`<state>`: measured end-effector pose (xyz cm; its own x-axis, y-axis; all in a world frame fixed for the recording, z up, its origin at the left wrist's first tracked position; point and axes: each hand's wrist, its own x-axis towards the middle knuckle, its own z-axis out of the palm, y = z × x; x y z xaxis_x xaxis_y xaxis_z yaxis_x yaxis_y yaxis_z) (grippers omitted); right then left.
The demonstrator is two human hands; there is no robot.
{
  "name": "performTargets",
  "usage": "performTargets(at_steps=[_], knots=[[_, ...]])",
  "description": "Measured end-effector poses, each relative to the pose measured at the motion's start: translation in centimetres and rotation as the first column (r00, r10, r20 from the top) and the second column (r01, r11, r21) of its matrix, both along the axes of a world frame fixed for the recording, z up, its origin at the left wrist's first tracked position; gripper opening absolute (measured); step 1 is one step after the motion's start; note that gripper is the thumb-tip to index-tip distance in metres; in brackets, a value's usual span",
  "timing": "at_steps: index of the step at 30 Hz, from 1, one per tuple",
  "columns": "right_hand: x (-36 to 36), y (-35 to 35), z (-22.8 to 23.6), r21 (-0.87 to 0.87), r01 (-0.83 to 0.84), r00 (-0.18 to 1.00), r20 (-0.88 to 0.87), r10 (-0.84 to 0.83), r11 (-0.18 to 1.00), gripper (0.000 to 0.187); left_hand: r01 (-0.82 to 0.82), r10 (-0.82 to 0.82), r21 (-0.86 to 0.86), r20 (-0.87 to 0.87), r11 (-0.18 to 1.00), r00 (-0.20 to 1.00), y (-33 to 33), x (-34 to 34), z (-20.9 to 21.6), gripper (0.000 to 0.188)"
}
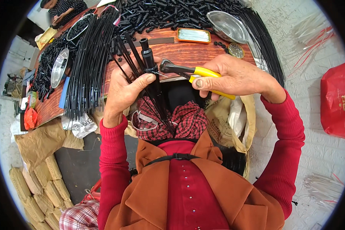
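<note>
**Operator:** How far along is this piece, and where do I have it?

**Guide:** You hold the black plastic hub [147, 56] upright in your left hand [124, 92], over your lap and just in front of the wooden table edge [203, 53]. The thumb and fingers are wrapped firmly around the hub and the bundle of thin black ribs [157, 103] that hangs down from it toward the checked cloth [180, 120]. Your right hand [234, 76] is clenched on the yellow-handled pliers [195, 72]. The nose of the pliers meets a fine wire at the hub's collar.

**Operator:** What is done, what is left?

**Guide:** By my reading, the ribs are already seated on the hub and the wire is already round the collar. Fastening it off appears to be the step in hand; whether the wire ends are twisted shut is too small to tell. Much stock is left: the long black rods [88, 65] and the heap of small black parts [168, 15] on the table are unassembled.

**Operator:** Condition of the piece?

**Guide:** The hub is a slim tube, matte black, with an open top. The ribs are straight and gathered close.
</note>
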<state>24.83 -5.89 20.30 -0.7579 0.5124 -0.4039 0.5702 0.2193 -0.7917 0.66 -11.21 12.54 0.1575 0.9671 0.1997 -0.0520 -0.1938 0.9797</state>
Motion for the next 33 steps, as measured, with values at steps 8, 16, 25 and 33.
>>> performTargets(at_steps=[8,16,25,33], knots=[[-0.9,-0.8,2.6,0.027,-0.073,0.987,0.147,0.069,0.997,0.039,-0.014,0.016,0.054,-0.036,0.998,0.999,-2.0,0.3,1.2,0.026],[-1.5,-1.3,4.0,0.194,-0.175,0.946,0.306,0.110,0.965,0.037,-0.047,0.050,0.037,-0.092,0.998,0.994,-2.6,0.3,1.1,0.027],[-1.4,-1.0,3.7,-0.008,-0.079,0.972,0.223,0.079,0.997,0.038,-0.072,0.078,0.065,-0.110,0.995,0.991,-2.5,0.3,0.7,0.027],[-2.3,-1.8,-1.3,0.362,-0.035,0.999,-0.026,0.048,0.932,0.033,-0.083,0.090,0.088,-0.072,0.993,0.993,-1.1,-1.3,0.3,0.026]])
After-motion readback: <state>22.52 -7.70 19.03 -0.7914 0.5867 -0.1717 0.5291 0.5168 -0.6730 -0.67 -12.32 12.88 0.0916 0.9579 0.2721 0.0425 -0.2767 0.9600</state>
